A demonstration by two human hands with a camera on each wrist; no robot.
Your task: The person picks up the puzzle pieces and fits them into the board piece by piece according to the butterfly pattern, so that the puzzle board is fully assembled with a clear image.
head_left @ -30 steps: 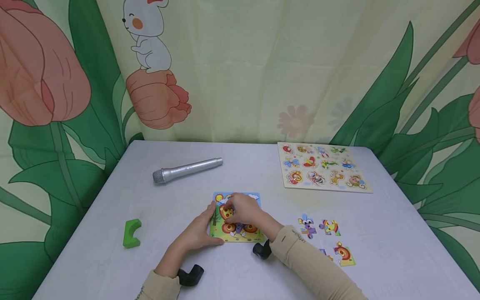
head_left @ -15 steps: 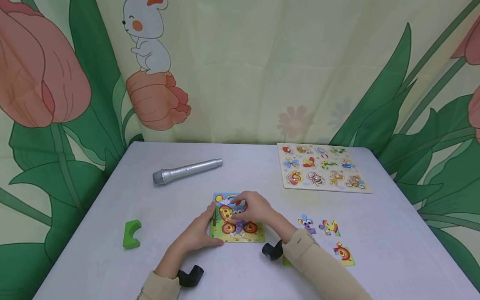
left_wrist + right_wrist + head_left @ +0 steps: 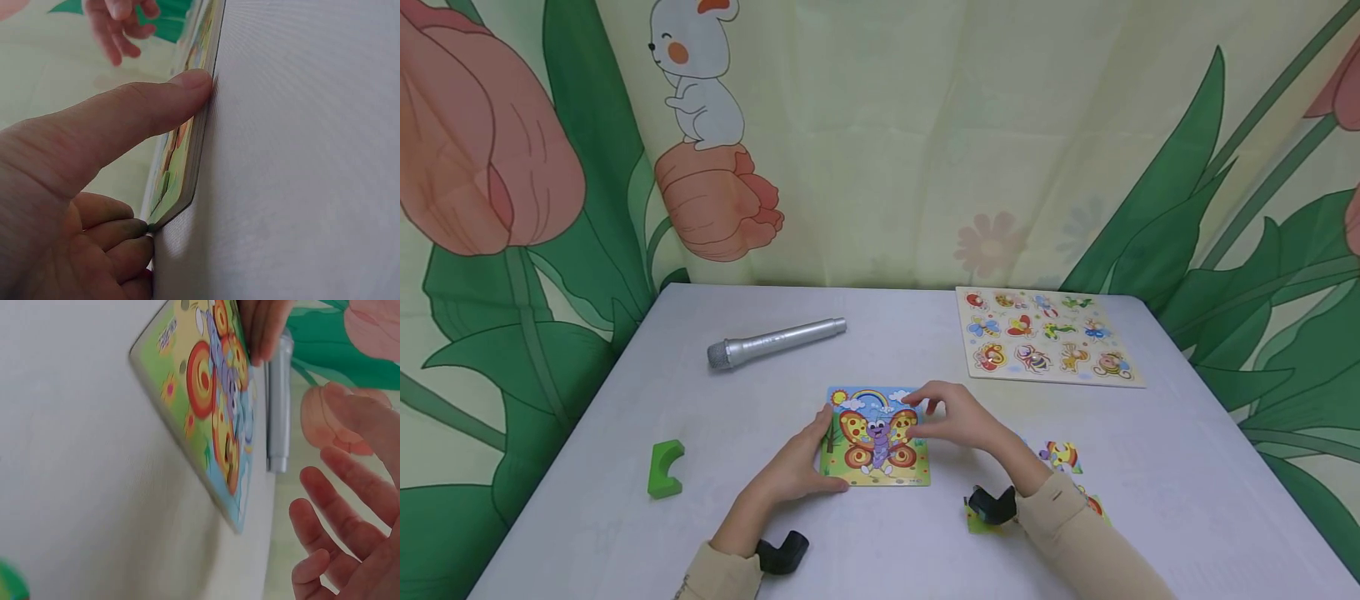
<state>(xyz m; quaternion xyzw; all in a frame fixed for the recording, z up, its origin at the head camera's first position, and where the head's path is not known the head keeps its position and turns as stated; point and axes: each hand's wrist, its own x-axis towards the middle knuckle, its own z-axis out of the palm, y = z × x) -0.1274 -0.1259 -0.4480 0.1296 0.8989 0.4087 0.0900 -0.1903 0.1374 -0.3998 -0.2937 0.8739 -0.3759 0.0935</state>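
A small square butterfly jigsaw puzzle point(image 3: 880, 477) lies flat at the middle of the table. My left hand point(image 3: 786, 468) grips its lower left corner, thumb along the near edge and fingers at the left side. In the left wrist view the thumb lies against the puzzle's edge point(image 3: 187, 175). My right hand point(image 3: 958, 418) hovers over the right side of the puzzle with loosely bent fingers and nothing between them. The right wrist view shows those fingers point(image 3: 340, 512) apart from the puzzle surface point(image 3: 203, 381).
Loose puzzle pieces point(image 3: 1062, 456) lie on the right, partly hidden by my right arm; a green-edged piece point(image 3: 981, 523) is under the wrist camera. A silver microphone point(image 3: 778, 342), a green arch block point(image 3: 665, 469) and a wooden animal puzzle board point(image 3: 1051, 337) also lie on the table.
My right hand has moved rightward across the puzzle, uncovering the butterfly picture. Its forearm now hides more of the loose pieces. The left hand has kept its place.
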